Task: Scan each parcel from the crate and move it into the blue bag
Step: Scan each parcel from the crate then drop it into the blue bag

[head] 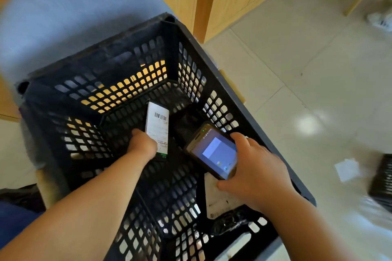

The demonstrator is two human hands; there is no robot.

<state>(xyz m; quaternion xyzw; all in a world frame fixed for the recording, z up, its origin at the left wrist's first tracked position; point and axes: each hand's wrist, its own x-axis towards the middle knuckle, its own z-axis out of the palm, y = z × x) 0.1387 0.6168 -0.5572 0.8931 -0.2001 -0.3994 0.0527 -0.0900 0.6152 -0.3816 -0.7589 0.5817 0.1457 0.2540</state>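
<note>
Left hand point(144, 144) is clamped on the lower end of the box point(158, 131), inside the crate point(203, 53); right hand point(254, 167) grips the scanner point(214, 150); box appears light, rigid; hold clear of barcode.

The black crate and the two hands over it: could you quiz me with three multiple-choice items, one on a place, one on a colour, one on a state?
1. Where is the white box with the barcode?
A. On the floor
B. Inside the black crate, in the left hand
C. On the handheld scanner

2. What colour is the big bag behind the crate?
A. Blue
B. Red
C. Green

3. What state is the handheld scanner in the right hand?
A. Screen dark
B. Screen lit
C. Lying in the crate

Answers: 1 B, fingers close around the box low in the crate. 2 A, blue fabric shows past the rim. 3 B, the screen glows.
</note>
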